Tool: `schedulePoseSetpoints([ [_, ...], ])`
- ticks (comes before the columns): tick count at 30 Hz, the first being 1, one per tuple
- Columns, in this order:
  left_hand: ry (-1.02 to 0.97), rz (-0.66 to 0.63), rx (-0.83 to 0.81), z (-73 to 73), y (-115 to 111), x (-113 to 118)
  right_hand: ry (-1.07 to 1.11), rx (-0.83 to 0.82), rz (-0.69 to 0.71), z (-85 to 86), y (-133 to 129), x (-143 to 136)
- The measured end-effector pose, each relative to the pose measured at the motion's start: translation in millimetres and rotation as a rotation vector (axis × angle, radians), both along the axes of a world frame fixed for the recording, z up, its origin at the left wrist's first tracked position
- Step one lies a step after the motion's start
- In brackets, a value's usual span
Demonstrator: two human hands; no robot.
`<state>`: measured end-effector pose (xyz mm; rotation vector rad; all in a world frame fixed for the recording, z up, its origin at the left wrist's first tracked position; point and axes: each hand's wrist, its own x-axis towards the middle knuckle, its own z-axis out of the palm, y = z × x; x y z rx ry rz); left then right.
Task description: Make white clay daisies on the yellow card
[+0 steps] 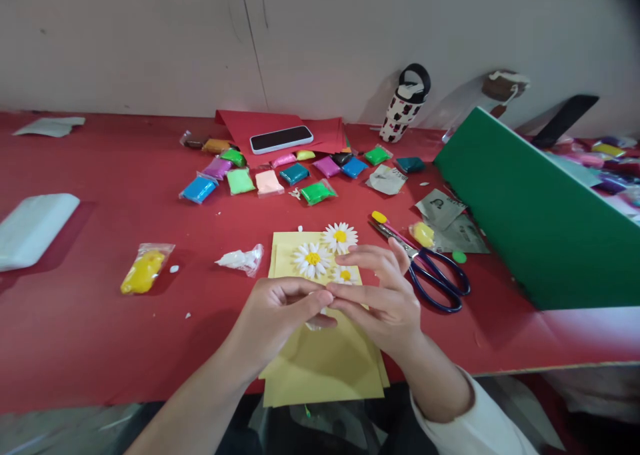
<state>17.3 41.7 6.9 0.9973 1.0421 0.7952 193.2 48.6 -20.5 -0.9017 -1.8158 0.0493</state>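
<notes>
My left hand (pixel 285 308) and my right hand (pixel 380 298) meet fingertip to fingertip over yellow paper sheets (pixel 325 375). A small white piece (pixel 315 323) shows partly under my left fingers, mostly hidden. My right thumb and index finger are pinched together, the other fingers raised; what they hold is too small to make out. Behind the hands lie white clay daisies with yellow centres: one at the middle (pixel 313 259), one at the upper right (pixel 340 237), and a third (pixel 345 275) partly covered by my right fingers.
Scissors (pixel 425 262) lie right of the paper. Packets of coloured clay (pixel 295 173), a phone (pixel 281 139) and a patterned bottle (pixel 400 112) stand or lie behind. At left are a yellow clay packet (pixel 145 270) and a white package (pixel 37 228); a green board (pixel 540 222) rises at right.
</notes>
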Motion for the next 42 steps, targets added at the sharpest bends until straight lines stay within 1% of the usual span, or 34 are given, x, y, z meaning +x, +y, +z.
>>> schedulePoseSetpoints([
  [4, -0.045, -0.008, -0.06, -2.4, 1, 1, -0.018, 0.001, -0.007, 0.3, 0, 0],
  [8, -0.063, 0.022, -0.088, -5.7, 1, 1, -0.025, 0.02, -0.034, -0.8, -1, 0],
  [12, -0.042, 0.04, -0.084, -7.7, 0, 1, -0.044, 0.028, -0.049, -3.3, -1, -2],
  [18, -0.006, -0.002, -0.041, -7.4, 1, 0, -0.015, -0.019, -0.041, -2.6, -1, -3],
  [20, 0.074, -0.009, 0.068, -8.6, 1, -2, 0.007, -0.04, -0.046, -1.3, -1, -2],
  [21, 0.141, 0.002, 0.166, -9.4, 1, -3, 0.017, -0.05, -0.047, -0.6, -1, -1],
  [25, 0.424, 0.084, 0.681, -11.7, 2, -8, 0.043, -0.084, -0.03, 1.1, -1, 3],
  [27, 0.512, 0.118, 0.859, -10.9, 1, -9, 0.052, -0.088, -0.009, 1.1, -1, 4],
  [28, 0.547, 0.134, 0.916, -10.1, 1, -9, 0.054, -0.087, 0.003, 0.9, -1, 4],
  [30, 0.592, 0.158, 0.988, -8.6, 1, -10, 0.047, -0.094, 0.026, 0.6, -1, 3],
  [32, 0.595, 0.158, 1.022, -7.9, 1, -10, 0.034, -0.107, 0.041, 0.5, -1, 2],
  [36, 0.583, 0.129, 1.023, -8.3, 1, -11, 0.044, -0.118, 0.044, 1.4, -2, 2],
  [40, 0.597, 0.138, 1.074, -7.8, 1, -12, 0.05, -0.136, 0.05, 1.3, -3, 2],
  [42, 0.61, 0.132, 1.057, -7.4, 1, -11, 0.046, -0.133, 0.043, 1.1, -3, 1],
])
